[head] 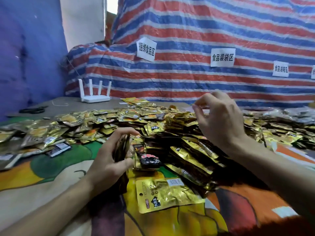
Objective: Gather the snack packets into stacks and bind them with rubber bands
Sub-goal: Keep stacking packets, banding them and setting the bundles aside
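Gold packet (167, 193) lies flat and alone on the printed cloth (42, 176) nearest the lens, just beside the left wrist. Above it the left hand (109, 160) curls fingers and thumb round a stack (121, 147) of dark packets held on edge, its long axis tilted up and away from the person. The heap of snack packets (153, 120) spreads across the counter (68, 103) behind.

The right hand (221, 121) hangs raised over the heap, well apart from the stack and up to its right. Its thumb and forefinger are drawn together as if pinching, but blur hides whether a rubber band sits between them. Binding likely calls for this hand to come down and leftward over the stack's upper end.
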Demonstrator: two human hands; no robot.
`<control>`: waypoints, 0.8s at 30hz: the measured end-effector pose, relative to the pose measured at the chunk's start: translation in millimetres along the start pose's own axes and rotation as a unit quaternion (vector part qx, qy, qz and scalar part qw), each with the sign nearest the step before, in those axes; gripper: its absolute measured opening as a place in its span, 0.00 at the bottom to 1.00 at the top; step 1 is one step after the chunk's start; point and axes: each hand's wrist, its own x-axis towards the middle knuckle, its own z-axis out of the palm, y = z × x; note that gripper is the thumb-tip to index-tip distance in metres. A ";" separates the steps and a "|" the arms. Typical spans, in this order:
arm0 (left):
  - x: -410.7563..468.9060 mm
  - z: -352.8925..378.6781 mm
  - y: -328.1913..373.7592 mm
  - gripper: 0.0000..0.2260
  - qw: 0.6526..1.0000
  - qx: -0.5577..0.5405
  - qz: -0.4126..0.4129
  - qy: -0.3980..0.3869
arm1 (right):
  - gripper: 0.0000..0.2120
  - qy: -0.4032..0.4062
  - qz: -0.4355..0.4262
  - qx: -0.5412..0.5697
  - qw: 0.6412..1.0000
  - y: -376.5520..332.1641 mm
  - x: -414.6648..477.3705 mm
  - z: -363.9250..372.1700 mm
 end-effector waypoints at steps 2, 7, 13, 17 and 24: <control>3.8 -6.5 0.6 0.26 1.000 -0.010 -0.018 0.017 | 0.06 -0.017 -0.026 0.055 0.998 -36.9 0.2 17.2; 15.6 -23.4 -1.0 0.27 0.990 -0.077 -0.071 0.096 | 0.07 -0.077 -0.027 0.183 0.980 -108.2 -6.1 70.4; 16.4 -45.8 -15.3 0.27 0.926 -0.239 -0.260 0.134 | 0.05 -0.167 0.079 0.367 0.912 -136.8 -7.6 123.2; 18.1 -57.5 -21.4 0.31 0.903 -0.292 -0.308 0.071 | 0.04 -0.172 0.145 0.404 0.887 -130.3 -21.5 142.0; 22.5 -64.0 -25.6 0.35 0.853 -0.425 -0.301 0.042 | 0.03 -0.165 0.123 0.424 0.882 -126.1 -25.2 136.9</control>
